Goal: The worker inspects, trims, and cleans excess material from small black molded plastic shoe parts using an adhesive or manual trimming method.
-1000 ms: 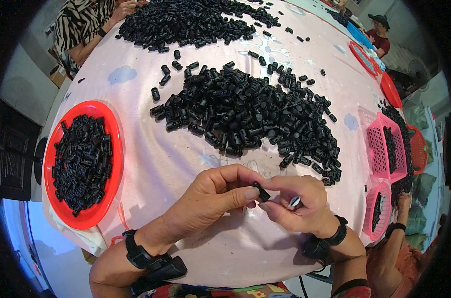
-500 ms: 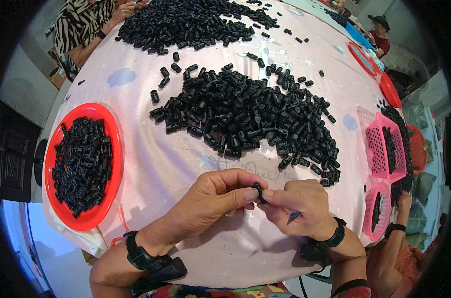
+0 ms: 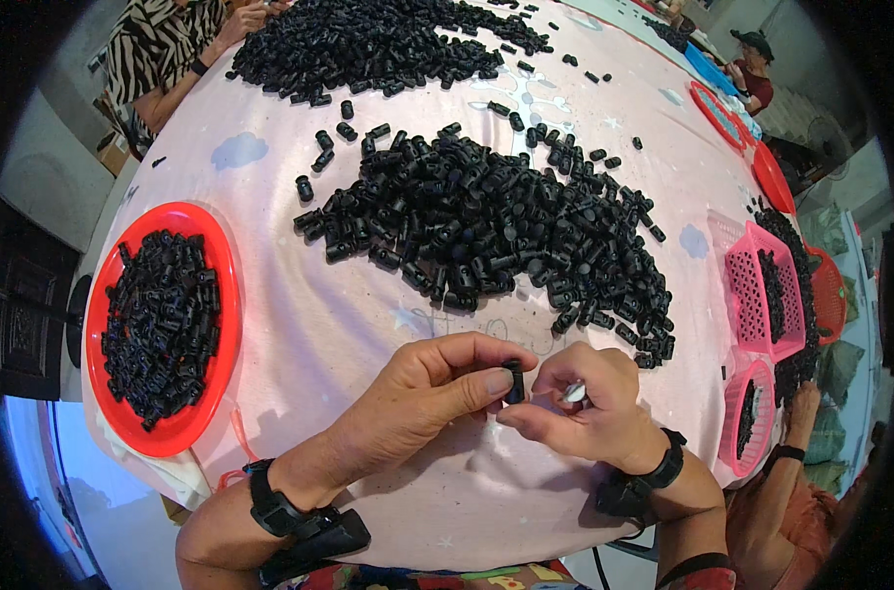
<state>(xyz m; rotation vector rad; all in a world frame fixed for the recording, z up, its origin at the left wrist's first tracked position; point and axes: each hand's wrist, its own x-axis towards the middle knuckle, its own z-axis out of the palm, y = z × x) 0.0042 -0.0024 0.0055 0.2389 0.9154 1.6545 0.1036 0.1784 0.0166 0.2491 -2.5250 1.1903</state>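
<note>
My left hand (image 3: 432,388) pinches a small black cylindrical cord lock (image 3: 513,382) upright between thumb and fingertips. Close by on its right is my right hand (image 3: 595,408), with thumb and forefinger a little apart and other fingers curled around a small shiny metal blade (image 3: 573,392). The blade's handle is hidden in the palm. Beyond both hands lies a loose pile of black cord locks (image 3: 467,211) on the pink cloth. At the left stands a red round tray (image 3: 233,295) holding many of the same pieces.
A larger black heap (image 3: 368,49) lies at the far side, beside a person in a striped top (image 3: 162,49). Along the right edge stand a pink basket (image 3: 796,295), a smaller pink basket (image 3: 762,433) and red trays (image 3: 774,177). Another person's arm (image 3: 791,433) reaches in there.
My right hand's thumb and forefinger have come off the cord lock and moved slightly apart. The blade has turned within the right hand. The left hand keeps the cord lock, now more upright.
</note>
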